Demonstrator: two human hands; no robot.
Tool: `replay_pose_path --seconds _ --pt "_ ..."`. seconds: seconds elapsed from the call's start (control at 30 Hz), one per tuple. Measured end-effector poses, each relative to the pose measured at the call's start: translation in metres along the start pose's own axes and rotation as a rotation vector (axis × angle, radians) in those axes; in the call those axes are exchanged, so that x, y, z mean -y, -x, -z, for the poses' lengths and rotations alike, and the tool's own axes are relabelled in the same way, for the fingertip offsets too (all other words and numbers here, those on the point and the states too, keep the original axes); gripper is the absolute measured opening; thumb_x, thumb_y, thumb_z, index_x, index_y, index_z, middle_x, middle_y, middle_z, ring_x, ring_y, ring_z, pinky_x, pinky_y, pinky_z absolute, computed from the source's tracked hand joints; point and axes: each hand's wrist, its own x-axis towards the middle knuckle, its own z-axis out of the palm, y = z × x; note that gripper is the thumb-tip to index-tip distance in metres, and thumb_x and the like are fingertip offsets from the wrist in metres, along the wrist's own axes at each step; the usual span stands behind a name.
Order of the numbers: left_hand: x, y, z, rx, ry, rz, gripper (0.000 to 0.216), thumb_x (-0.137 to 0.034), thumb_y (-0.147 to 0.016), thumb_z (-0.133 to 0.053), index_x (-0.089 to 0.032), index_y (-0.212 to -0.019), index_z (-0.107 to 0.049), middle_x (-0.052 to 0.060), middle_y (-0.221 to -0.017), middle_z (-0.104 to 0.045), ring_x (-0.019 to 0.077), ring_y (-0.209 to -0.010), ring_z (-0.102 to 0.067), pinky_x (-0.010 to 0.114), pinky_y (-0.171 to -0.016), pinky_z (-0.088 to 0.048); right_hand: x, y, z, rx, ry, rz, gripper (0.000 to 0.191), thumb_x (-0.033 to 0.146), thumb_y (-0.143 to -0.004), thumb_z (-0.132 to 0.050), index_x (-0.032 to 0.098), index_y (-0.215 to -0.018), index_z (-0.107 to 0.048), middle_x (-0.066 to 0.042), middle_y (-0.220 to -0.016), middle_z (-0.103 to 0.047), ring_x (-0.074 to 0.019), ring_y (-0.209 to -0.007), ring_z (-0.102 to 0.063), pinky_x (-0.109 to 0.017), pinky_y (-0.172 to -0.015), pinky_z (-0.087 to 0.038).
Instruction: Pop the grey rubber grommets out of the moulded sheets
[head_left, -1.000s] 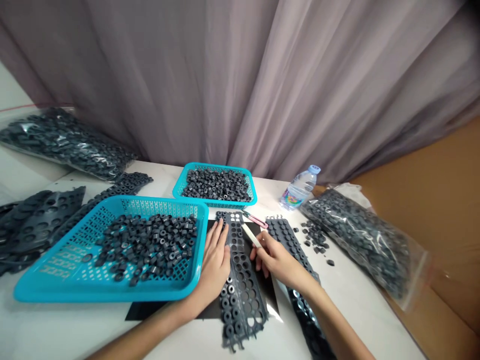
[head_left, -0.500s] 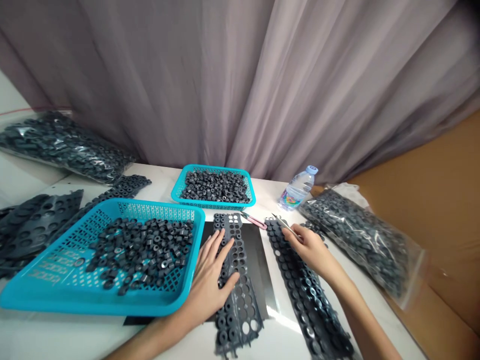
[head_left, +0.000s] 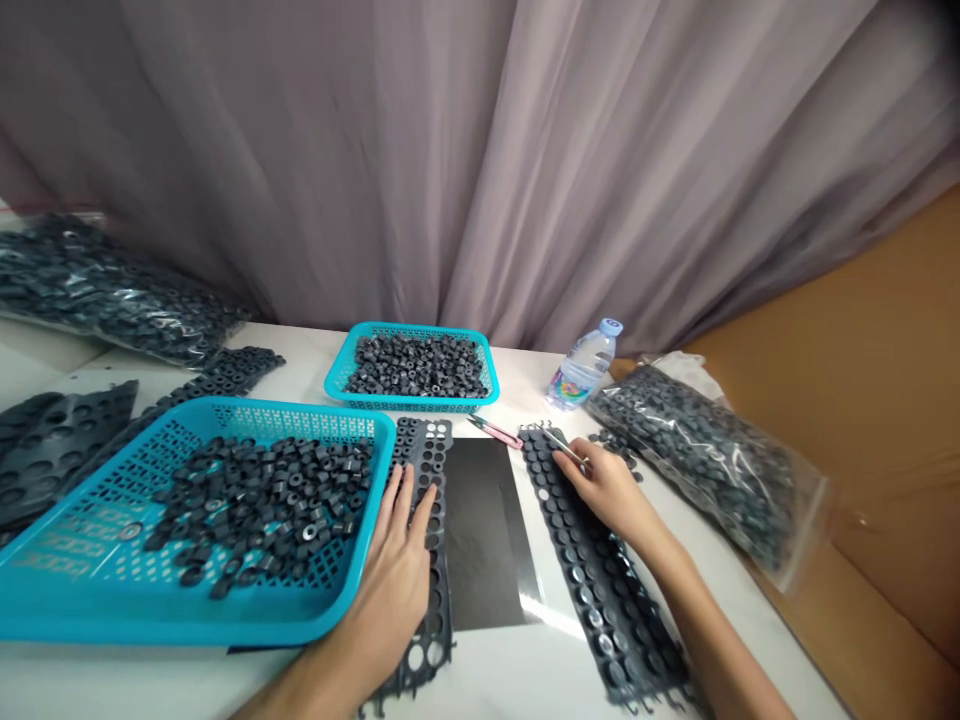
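Note:
My left hand [head_left: 396, 570] lies flat with fingers stretched on a punched black rubber strip [head_left: 427, 455], beside the near turquoise basket [head_left: 187, 620] of small black rings. My right hand [head_left: 606, 488] rests on a second black strip full of rings [head_left: 600, 590] and pinches a thin metal blade tool [head_left: 564, 448] that points away from me. Between the two strips a black cutting mat [head_left: 484, 530] is bare.
A smaller turquoise basket [head_left: 411, 402] of rings stands behind. A pink-handled knife [head_left: 496, 431] and a water bottle [head_left: 581, 368] lie beyond the mat. Clear bags of rings sit at the right [head_left: 705, 465] and far left [head_left: 105, 290]. Spent black strips [head_left: 52, 450] pile at left. A cardboard wall [head_left: 862, 400] rises at right.
My left hand slid the punched strip leftward off the mat toward the basket. My right hand moved from that strip to the ring-filled strip on the right, keeping the blade tool.

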Motion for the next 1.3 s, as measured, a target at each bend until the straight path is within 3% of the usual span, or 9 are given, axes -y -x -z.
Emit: replay_pose_path --seconds 0.13,0.33,0.63,0.87,1.3 --pt "-0.005 -0.001 0.005 0.023 0.04 0.058 0.061 -0.01 -0.096 -0.04 -0.019 -0.156 -0.043 0.01 -0.173 -0.022 0.0321 -0.159 -0.021 0.058 -0.126 -0.029 0.009 0.001 -0.008 -0.016 0.016 -0.002 0.038 0.048 -0.104 -0.045 0.023 -0.076 -0.049 -0.002 -0.065 -0.06 -0.02 -0.059 -0.057 -0.029 -0.061 -0.035" --pt "-0.013 -0.003 0.011 0.037 0.005 0.036 0.045 -0.028 -0.104 -0.045 -0.022 -0.148 -0.054 0.01 -0.167 -0.037 0.0313 -0.156 -0.03 0.057 -0.125 -0.031 0.013 0.003 -0.022 -0.017 0.168 -0.012 0.033 0.04 -0.105 -0.042 0.024 -0.077 -0.049 -0.002 -0.065 -0.062 -0.0205 -0.059 -0.06 -0.028 -0.057 -0.029" --pt "-0.014 -0.004 0.011 0.059 -0.009 0.0 0.046 -0.03 -0.104 -0.047 -0.023 -0.149 -0.05 0.009 -0.168 -0.035 0.0306 -0.156 -0.028 0.054 -0.125 -0.032 0.018 0.005 -0.029 -0.003 0.304 0.039 0.024 0.034 -0.105 -0.041 0.024 -0.089 -0.055 -0.003 -0.072 -0.069 -0.0232 -0.068 -0.069 -0.028 -0.057 -0.027" --pt "-0.02 -0.015 0.004 0.039 -0.017 -0.015 0.044 -0.03 -0.104 -0.046 -0.018 -0.146 -0.052 0.013 -0.167 -0.036 0.0332 -0.157 -0.026 0.058 -0.125 -0.031 0.019 0.005 -0.03 0.004 0.334 0.047 0.024 0.036 -0.106 -0.043 0.024 -0.09 -0.056 -0.003 -0.073 -0.07 -0.0233 -0.067 -0.069 -0.028 -0.057 -0.027" --pt "-0.019 -0.016 0.007 0.039 -0.012 -0.022 0.046 -0.033 -0.104 -0.049 -0.02 -0.148 -0.052 0.011 -0.167 -0.037 0.0328 -0.154 -0.033 0.055 -0.123 -0.035 0.019 0.005 -0.029 0.02 0.341 0.049 0.024 0.036 -0.106 -0.042 0.023 -0.093 -0.058 -0.004 -0.075 -0.071 -0.0238 -0.067 -0.069 -0.028 -0.058 -0.027"
